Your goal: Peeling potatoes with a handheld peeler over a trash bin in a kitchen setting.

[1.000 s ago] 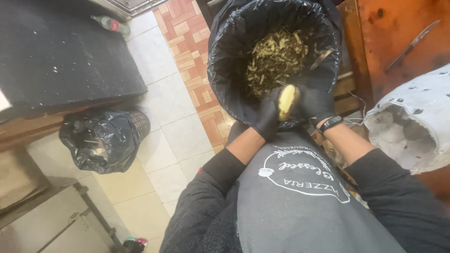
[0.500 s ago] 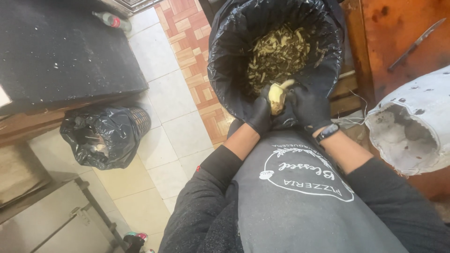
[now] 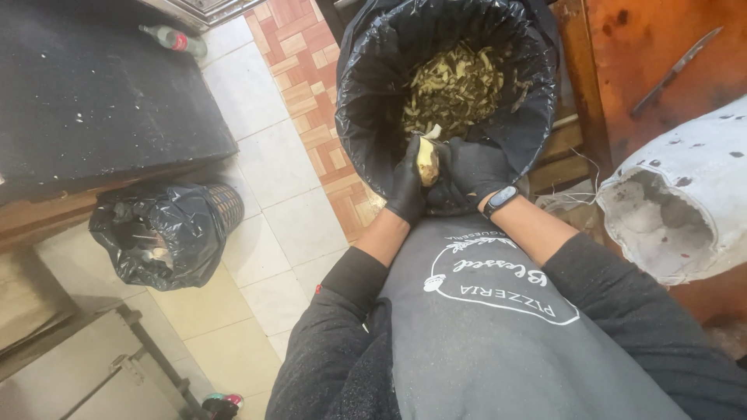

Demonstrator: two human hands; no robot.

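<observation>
Pale yellow, partly peeled potato (image 3: 426, 160), upright, at the near rim of the peel-filled black-lined bin (image 3: 366, 101)

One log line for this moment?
left hand: gloved, holds pale vegetable | right hand: gloved, against it | below: lined bin with peelings

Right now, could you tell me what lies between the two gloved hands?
In the head view, a pale peeled potato sits between the left hand and right hand, over the bin.

Even, soft daylight; no hard shadows. Pale floor tiles (image 3: 264, 167) at left read bright without glare. Black bin liner (image 3: 366, 93) shows faint sheen. Focus sharp at centre; wide-angle stretching and slight softness toward near corners.
</observation>
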